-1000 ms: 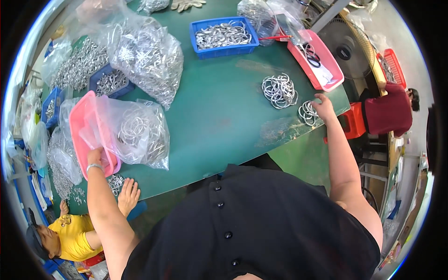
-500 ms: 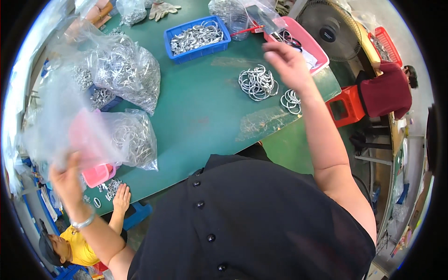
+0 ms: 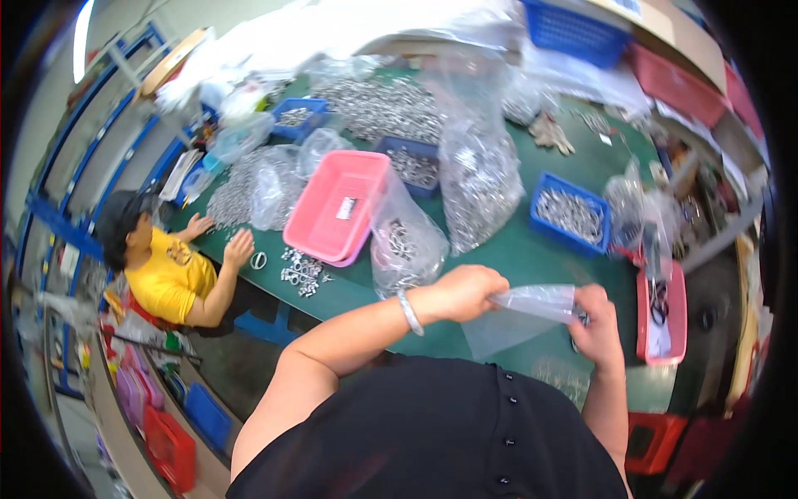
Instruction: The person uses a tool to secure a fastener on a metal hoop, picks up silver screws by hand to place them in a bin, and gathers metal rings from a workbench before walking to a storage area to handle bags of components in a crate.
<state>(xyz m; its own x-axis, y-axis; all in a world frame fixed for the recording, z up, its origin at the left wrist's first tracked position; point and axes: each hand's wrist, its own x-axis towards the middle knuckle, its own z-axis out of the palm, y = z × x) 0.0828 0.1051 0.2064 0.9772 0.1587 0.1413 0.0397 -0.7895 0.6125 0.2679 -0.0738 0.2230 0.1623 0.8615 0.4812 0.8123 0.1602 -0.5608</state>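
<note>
Clear plastic bag [image 3: 524, 320] held at both ends
From my remote view, the left hand [image 3: 470, 293] pinches one end, the right hand [image 3: 598, 331] the other; the bag is right of the large pink basin [image 3: 320, 223].

A clear, faintly milky plastic bag [image 3: 524, 320] is held up over the near part of the green surface [image 3: 536, 262], right of the middle. It is thin and lies flat, with the green showing through it. Its far edge runs left to right, pinched at the left end in the left grip [image 3: 470, 293] and at the right end in the right grip [image 3: 597, 324]. Along that edge the film is creased into a glossy, brighter band. The rest slopes down toward the near side, its lower corner reaching left. Whether its mouth is parted cannot be told.
</note>
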